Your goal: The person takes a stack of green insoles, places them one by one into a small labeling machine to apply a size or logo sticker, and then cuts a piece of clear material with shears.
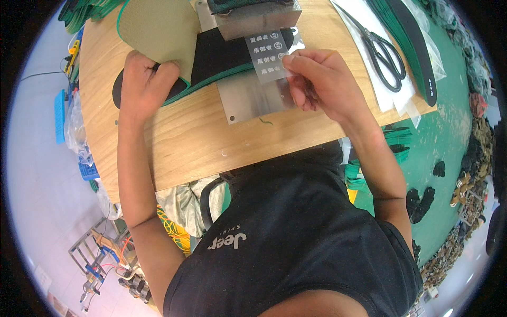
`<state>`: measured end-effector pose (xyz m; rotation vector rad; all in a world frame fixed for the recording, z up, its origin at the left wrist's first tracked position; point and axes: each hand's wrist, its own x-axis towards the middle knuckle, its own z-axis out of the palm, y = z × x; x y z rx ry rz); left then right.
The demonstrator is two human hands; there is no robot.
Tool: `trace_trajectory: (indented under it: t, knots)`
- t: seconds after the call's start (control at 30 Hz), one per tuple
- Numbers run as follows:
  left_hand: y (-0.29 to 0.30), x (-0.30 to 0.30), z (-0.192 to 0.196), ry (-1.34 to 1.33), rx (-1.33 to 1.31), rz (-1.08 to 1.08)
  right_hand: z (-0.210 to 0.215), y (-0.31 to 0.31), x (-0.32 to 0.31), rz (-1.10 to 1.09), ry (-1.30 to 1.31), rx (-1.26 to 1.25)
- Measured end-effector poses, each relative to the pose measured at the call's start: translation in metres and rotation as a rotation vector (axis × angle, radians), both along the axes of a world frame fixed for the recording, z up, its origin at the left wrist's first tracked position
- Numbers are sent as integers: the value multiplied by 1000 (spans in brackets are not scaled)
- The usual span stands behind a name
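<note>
My left hand [145,87] is closed on a beige, green-edged insole [161,29], which stands folded up over a black insole [216,53] with a green edge. The black insole lies across the table and passes beneath a metal block [259,22]. In a pinch between thumb and fingers, my right hand [325,79] holds a translucent label film [268,55] with rows of white print. The film hangs over the insole's right part and a flat metal plate [253,103]. My hand hides the film's lower right corner.
Black-handled scissors [383,58] rest on white paper [353,26] at the right. Beyond them lie black and green insoles [409,45] along the edge of the wooden table [195,148]. Blue plastic pieces [60,116] and clear bags [76,124] are left of the table.
</note>
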<state>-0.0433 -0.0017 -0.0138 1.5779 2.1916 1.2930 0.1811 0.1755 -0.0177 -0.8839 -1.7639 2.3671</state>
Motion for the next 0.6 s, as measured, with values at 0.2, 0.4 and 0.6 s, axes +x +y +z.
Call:
trace_trajectory:
  t: [0.2,0.4,0.6]
  knots:
    - [-2,0,1,6,-48,-8,1,-3,0,-27,17,-4]
    - [-1,1,0,23,-26,-10,2,-5,-1,-42,1,18]
    - [-3,-1,0,47,-59,-15,-1,0,0,-1,11,6]
